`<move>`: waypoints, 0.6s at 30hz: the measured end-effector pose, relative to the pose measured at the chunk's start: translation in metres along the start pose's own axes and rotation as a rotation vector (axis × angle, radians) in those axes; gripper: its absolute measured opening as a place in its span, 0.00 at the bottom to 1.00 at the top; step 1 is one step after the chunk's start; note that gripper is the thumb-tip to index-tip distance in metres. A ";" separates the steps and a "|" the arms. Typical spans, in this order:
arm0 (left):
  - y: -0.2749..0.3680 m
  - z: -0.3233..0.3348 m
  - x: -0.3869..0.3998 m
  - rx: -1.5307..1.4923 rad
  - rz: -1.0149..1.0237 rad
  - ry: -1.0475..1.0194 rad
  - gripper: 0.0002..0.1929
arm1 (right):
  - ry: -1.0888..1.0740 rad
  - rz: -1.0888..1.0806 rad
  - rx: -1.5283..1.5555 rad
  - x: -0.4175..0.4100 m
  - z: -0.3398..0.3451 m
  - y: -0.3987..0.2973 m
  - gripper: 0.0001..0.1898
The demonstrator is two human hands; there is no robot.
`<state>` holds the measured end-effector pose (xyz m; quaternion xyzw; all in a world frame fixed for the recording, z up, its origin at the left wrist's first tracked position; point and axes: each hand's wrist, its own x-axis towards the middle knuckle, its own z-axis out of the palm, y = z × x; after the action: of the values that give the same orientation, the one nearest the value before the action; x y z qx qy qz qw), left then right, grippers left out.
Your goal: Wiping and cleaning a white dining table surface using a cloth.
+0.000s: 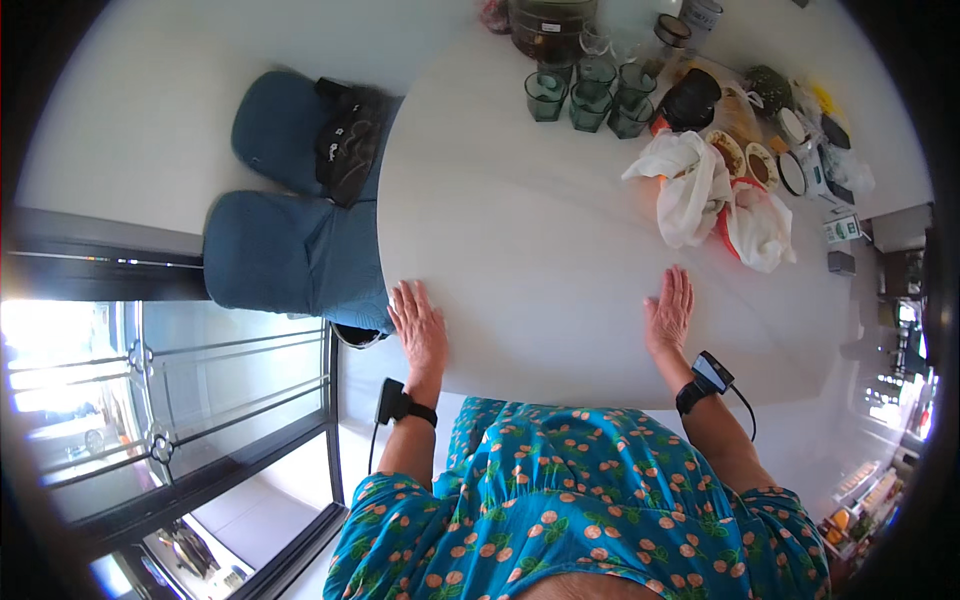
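Observation:
Flat on the white tabletop (525, 300), near its left edge, rests my left hand (421, 330), holding nothing with its fingers spread a little. My right hand (668, 313) also lies palm down on the table, fingers extended, thumb out to the side, with nothing in it. Just beyond its fingertips are a crumpled white plastic bag (694, 191) and a second white bag (759, 225) in a red-rimmed container (724, 231). Each wrist wears a black strap with a small cabled device; one device (712, 371) is on the right wrist, the other (391, 401) on the left.
Several green glass tumblers (591, 105) stand at the far side, before a large dark pot (551, 30). Dishes of food (761, 166) and a lidded jar (670, 34) are at the far right. Two blue-covered chairs (259, 251) adjoin the left edge, one with a black bag (349, 142).

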<state>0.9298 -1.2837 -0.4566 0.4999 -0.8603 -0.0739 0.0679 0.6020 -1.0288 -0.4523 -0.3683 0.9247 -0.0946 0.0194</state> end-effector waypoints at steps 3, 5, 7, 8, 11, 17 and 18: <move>0.005 -0.001 -0.041 -0.049 0.017 0.010 0.34 | 0.009 -0.012 -0.003 0.000 0.002 0.001 0.37; 0.009 -0.007 -0.061 -0.082 -0.006 -0.014 0.34 | 0.007 -0.015 -0.004 -0.002 0.002 0.001 0.37; 0.013 -0.007 -0.084 -0.134 -0.020 -0.006 0.33 | 0.003 -0.013 -0.001 -0.001 0.001 0.001 0.38; 0.013 -0.008 -0.090 -0.132 -0.024 -0.004 0.33 | 0.002 -0.018 0.001 -0.001 0.002 0.001 0.38; 0.010 -0.013 -0.092 -0.118 -0.011 -0.084 0.32 | 0.016 -0.018 -0.008 -0.001 0.006 0.004 0.38; 0.001 -0.013 -0.065 -0.107 0.034 -0.065 0.32 | -0.005 -0.006 -0.013 0.000 0.003 0.001 0.38; -0.003 -0.014 -0.056 -0.107 0.034 -0.069 0.32 | 0.012 -0.014 -0.015 -0.001 0.001 0.000 0.38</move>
<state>0.9621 -1.2373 -0.4459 0.4778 -0.8653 -0.1359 0.0664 0.6027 -1.0278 -0.4535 -0.3744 0.9228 -0.0902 0.0102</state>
